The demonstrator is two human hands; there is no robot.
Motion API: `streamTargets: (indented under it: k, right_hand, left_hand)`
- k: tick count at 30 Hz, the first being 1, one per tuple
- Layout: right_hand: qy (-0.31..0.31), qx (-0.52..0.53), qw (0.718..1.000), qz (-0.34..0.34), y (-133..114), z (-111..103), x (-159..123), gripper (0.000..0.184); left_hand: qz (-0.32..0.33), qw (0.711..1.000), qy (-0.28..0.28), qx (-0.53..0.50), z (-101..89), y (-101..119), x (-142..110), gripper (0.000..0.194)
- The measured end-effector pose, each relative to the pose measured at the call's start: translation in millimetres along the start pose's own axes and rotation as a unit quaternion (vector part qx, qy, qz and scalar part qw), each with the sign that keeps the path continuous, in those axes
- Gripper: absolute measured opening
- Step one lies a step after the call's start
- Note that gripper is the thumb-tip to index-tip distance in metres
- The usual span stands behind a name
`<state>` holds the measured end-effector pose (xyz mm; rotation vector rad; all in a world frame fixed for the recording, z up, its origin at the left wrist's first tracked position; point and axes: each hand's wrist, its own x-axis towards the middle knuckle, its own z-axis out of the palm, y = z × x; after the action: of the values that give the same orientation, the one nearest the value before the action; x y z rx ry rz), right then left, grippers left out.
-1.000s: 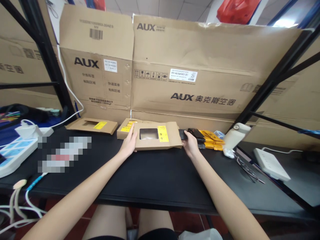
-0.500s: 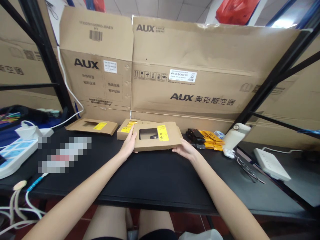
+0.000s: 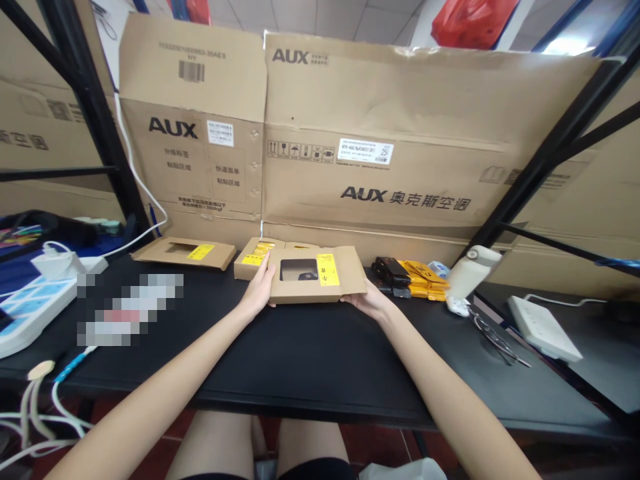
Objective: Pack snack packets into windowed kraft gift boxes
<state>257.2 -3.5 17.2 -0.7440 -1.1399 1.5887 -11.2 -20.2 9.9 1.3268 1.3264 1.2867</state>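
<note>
Between my two hands is a flat brown cardboard box (image 3: 300,291) with a cut-out window and a yellow label. A small dark item (image 3: 308,275) shows inside through the window. My left hand (image 3: 259,287) grips the box's left end, fingers along its side. At the right end, my right hand (image 3: 371,299) holds it from below, beside a flap that sticks out; most of those fingers are hidden under the cardboard. Directly behind stands another cardboard box (image 3: 245,270) with yellow pieces in its opening. A third, flat windowed box (image 3: 220,259) lies further left.
Black and orange packets (image 3: 425,280) lie to the right, near a white bottle (image 3: 470,275), glasses (image 3: 495,340) and a white router-like device (image 3: 544,328). A power strip (image 3: 45,320) lies at left. Large AUX cardboard panels (image 3: 430,167) wall off the back of the black table (image 3: 320,360).
The held box has tilted slightly, its right flap standing out a little more. The dark item in the window has shifted a little. Both hands keep their hold.
</note>
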Motion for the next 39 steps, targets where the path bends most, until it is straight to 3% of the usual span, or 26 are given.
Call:
streamTargets:
  k: [10, 16, 27, 39]
  right_hand:
    - [-0.014, -0.014, 1.000, -0.016, 2.3, -4.7, 3.6, 0.028]
    - [0.025, -0.022, 0.999, -0.016, 3.5, -4.1, 3.8, 0.031]
    - [0.106, -0.013, 0.994, -0.011, 9.5, -12.1, 7.5, 0.019]
    - [0.100, -0.021, 0.995, 0.003, 3.1, -6.3, 1.4, 0.022]
  left_hand:
    - [-0.010, 1.000, -0.009, 0.009, -1.0, -1.2, 2.2, 0.067]
    - [-0.002, 1.000, -0.028, 0.007, 0.2, -1.8, 0.7, 0.067]
    - [0.001, 0.999, -0.046, 0.003, 2.1, 0.3, -2.9, 0.067]
    - [0.005, 0.999, -0.048, 0.000, 2.8, 0.1, -4.2, 0.067]
